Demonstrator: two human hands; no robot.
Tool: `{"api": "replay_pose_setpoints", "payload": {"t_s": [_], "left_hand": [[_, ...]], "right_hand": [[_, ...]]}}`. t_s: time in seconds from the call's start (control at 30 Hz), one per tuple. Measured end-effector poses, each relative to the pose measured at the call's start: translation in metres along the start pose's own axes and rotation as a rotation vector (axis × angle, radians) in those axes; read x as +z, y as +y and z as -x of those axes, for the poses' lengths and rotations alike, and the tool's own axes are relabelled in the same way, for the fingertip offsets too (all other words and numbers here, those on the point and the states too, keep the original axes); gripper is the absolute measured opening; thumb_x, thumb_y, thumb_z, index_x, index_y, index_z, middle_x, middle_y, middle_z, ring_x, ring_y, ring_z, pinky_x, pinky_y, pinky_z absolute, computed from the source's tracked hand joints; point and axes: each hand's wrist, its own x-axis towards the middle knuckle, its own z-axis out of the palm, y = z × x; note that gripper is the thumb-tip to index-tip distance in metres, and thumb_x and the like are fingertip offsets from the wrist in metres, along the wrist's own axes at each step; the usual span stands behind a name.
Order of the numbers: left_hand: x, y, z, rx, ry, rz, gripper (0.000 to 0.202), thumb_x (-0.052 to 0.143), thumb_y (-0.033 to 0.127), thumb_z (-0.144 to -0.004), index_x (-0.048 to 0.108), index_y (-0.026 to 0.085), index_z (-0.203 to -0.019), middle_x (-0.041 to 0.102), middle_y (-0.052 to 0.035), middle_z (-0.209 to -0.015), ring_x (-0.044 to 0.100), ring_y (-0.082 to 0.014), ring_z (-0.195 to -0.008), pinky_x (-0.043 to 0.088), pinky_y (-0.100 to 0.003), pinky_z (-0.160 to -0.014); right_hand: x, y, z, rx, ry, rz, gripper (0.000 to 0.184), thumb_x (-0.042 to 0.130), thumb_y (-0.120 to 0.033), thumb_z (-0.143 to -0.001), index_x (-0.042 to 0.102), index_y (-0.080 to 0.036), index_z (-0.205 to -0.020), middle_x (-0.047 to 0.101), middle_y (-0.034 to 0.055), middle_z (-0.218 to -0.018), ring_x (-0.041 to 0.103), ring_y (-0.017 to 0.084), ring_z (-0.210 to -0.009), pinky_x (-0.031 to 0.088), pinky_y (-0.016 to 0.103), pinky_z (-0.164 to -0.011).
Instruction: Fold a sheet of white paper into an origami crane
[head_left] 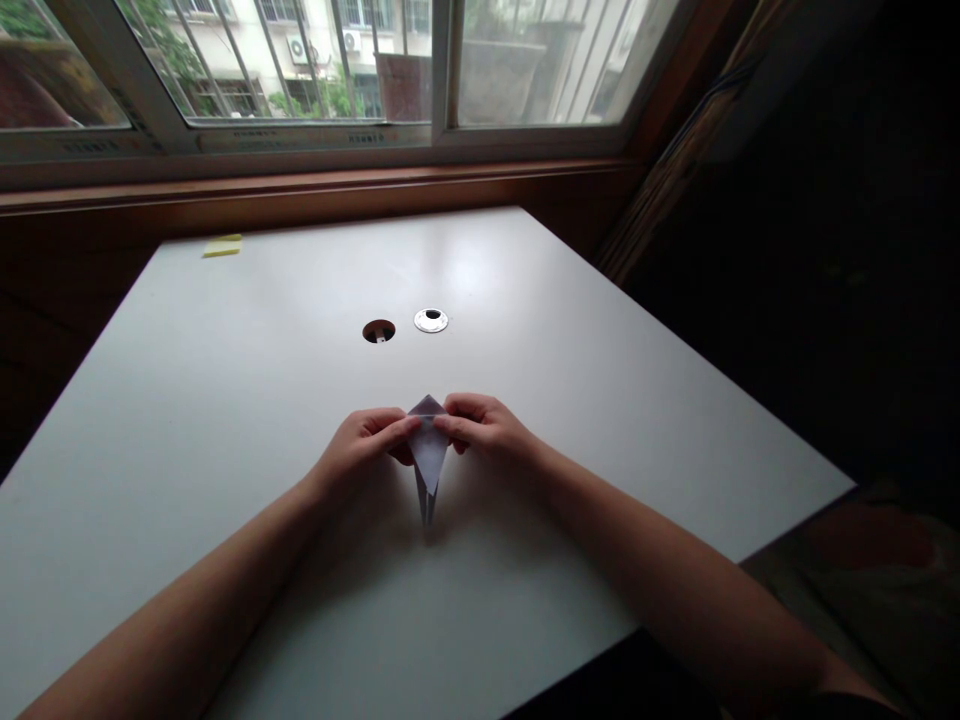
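A folded sheet of pale lilac paper (430, 458) is held up just over the white table, in the middle of the head view. It has a kite shape, with a crease across its upper part and narrow points hanging toward me. My left hand (375, 436) pinches its left edge, thumb on top and fingers curled underneath. On the other edge, my right hand (480, 424) grips in the same way. The fingertips behind the paper are partly hidden.
The white table (225, 350) has a round cable hole (379, 331) beside a silver grommet ring (431, 321). Yellow-edged strips (222, 246) lie near the far left edge. Behind the table are a wooden sill (322, 185) and a barred window.
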Motion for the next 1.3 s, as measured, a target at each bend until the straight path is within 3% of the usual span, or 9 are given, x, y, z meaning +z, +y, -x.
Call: {"api": "replay_pose_setpoints", "payload": {"t_s": [0.2, 0.43, 0.63, 0.87, 1.3], "left_hand": [[0.000, -0.003, 0.000, 0.024, -0.019, 0.046, 0.033, 0.062, 0.042, -0.086, 0.063, 0.014, -0.069, 0.057, 0.0008, -0.061, 0.057, -0.0129, -0.060, 0.043, -0.022, -0.059], [0.003, -0.002, 0.001, 0.001, -0.031, 0.006, 0.032, 0.062, 0.042, -0.084, 0.063, 0.015, -0.067, 0.058, 0.0004, -0.060, 0.057, -0.0135, -0.061, 0.043, -0.023, -0.060], [0.003, -0.002, 0.001, -0.021, -0.092, 0.041, 0.033, 0.061, 0.043, -0.085, 0.065, 0.014, -0.068, 0.062, -0.0014, -0.064, 0.060, -0.0149, -0.063, 0.045, -0.024, -0.062], [0.002, 0.000, 0.001, -0.001, -0.078, 0.036, 0.034, 0.061, 0.043, -0.086, 0.064, 0.014, -0.070, 0.060, -0.0010, -0.063, 0.059, -0.0146, -0.064, 0.044, -0.024, -0.063], [0.001, -0.003, -0.001, 0.034, -0.104, -0.077, 0.037, 0.062, 0.049, -0.086, 0.064, 0.014, -0.075, 0.057, -0.0005, -0.063, 0.055, -0.0136, -0.062, 0.043, -0.022, -0.058]], "right_hand": [[0.000, -0.002, 0.002, 0.023, -0.080, -0.034, 0.034, 0.065, -0.046, -0.084, 0.055, -0.016, -0.070, 0.054, -0.0027, -0.060, 0.051, 0.010, -0.057, 0.037, 0.023, -0.055], [0.002, -0.006, 0.001, 0.037, -0.153, 0.032, 0.035, 0.064, -0.048, -0.084, 0.061, -0.014, -0.079, 0.052, -0.0023, -0.062, 0.048, 0.010, -0.060, 0.035, 0.023, -0.055], [0.007, -0.009, 0.004, 0.047, -0.084, -0.073, 0.028, 0.064, -0.042, -0.081, 0.065, -0.014, -0.079, 0.052, -0.0017, -0.063, 0.044, 0.010, -0.059, 0.033, 0.023, -0.053], [0.004, 0.000, 0.001, 0.063, -0.118, -0.094, 0.035, 0.062, -0.049, -0.083, 0.062, -0.015, -0.081, 0.054, -0.0010, -0.066, 0.047, 0.011, -0.059, 0.036, 0.023, -0.054], [0.005, -0.006, 0.002, 0.001, -0.145, 0.098, 0.040, 0.061, -0.054, -0.083, 0.058, -0.015, -0.077, 0.050, -0.0023, -0.064, 0.044, 0.010, -0.061, 0.033, 0.024, -0.056]]}}
